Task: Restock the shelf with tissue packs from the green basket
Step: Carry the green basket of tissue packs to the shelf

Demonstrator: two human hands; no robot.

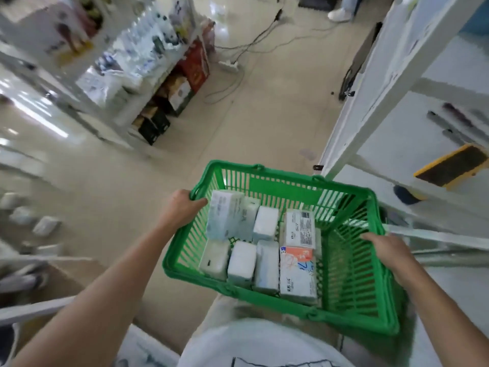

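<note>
I carry a green plastic basket (352, 266) in front of my body, above the floor. My left hand (182, 207) grips its left rim and my right hand (389, 252) grips its right rim. Several tissue packs (264, 247) lie in its left half, mostly white and pale blue; one pack (297, 274) has an orange and white wrapper. The right part of the basket floor is bare. A white shelf unit (412, 83) stands close on the right, its near edge just beyond the basket.
Another shelf rack (137, 64) with white packs and cartons stands at the left. Cables and a power strip (230, 65) lie on the beige floor ahead. A yellow-framed dark object (452, 169) and dark tubes rest on the right shelf. A person's white shoe (338, 14) shows far ahead.
</note>
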